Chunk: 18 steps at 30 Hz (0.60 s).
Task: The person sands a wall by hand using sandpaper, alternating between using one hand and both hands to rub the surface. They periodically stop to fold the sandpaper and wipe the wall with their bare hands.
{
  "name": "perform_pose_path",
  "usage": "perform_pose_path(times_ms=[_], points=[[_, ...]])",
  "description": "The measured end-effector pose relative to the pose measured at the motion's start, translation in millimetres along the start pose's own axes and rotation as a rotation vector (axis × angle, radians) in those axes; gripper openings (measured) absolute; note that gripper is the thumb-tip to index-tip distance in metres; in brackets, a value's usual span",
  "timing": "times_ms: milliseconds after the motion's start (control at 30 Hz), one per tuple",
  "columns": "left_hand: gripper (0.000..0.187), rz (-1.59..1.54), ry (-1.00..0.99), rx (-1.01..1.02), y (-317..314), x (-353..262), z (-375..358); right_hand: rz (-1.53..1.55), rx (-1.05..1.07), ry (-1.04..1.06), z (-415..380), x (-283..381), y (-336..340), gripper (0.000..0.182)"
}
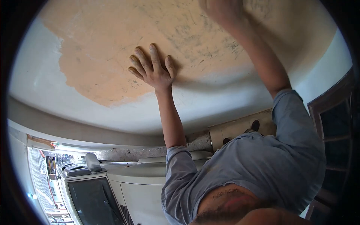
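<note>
My left hand [154,73] lies flat against the wall, its fingers spread and nothing held in it. The fingertips look dusty. Under it the wall carries a tan-orange coat [108,67] with dark streaks and smudges. Higher up and to the right, my right hand [224,14] is at the same coated surface, blurred and partly cut off by the top edge of the frame. Its fingers do not show clearly, and whether it holds anything is hidden. Pale wall [37,71] borders the coat on the left and below.
A light-coloured vehicle [146,198] with a dark window and a side mirror [92,162] stands behind at the lower left. A dark-framed door or window [333,112] is at the right. Tiled floor [232,129] shows by my feet.
</note>
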<state>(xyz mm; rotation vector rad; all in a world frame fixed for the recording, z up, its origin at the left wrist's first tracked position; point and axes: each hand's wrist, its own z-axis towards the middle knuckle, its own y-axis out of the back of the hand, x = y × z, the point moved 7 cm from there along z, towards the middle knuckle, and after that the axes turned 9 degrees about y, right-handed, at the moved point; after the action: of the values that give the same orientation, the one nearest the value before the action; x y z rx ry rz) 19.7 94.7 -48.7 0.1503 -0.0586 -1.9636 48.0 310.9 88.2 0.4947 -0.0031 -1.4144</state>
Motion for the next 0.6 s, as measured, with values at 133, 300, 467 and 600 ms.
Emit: perform_pose_path(times_ms=[133, 300, 467, 600], points=[[0.057, 0.004, 0.017, 0.000, -0.6, 3.3, -2.3, 0.151, -0.223, 0.119, -158.6, 56.7, -33.8, 0.023], [0.057, 0.003, 0.005, 0.004, 2.2, 4.5, -2.9, 0.092, -0.203, 0.226, -102.3, 47.5, -8.9, 0.028], [0.055, 0.016, 0.010, -0.035, 0.0, 2.6, -1.3, 0.028, -0.399, 0.206, 27.7, 25.0, 34.5, 0.042], [0.054, 0.006, 0.015, -0.006, -0.8, 5.8, -2.8, 0.052, -0.278, 0.197, -84.1, 59.3, -3.2, 0.030]])
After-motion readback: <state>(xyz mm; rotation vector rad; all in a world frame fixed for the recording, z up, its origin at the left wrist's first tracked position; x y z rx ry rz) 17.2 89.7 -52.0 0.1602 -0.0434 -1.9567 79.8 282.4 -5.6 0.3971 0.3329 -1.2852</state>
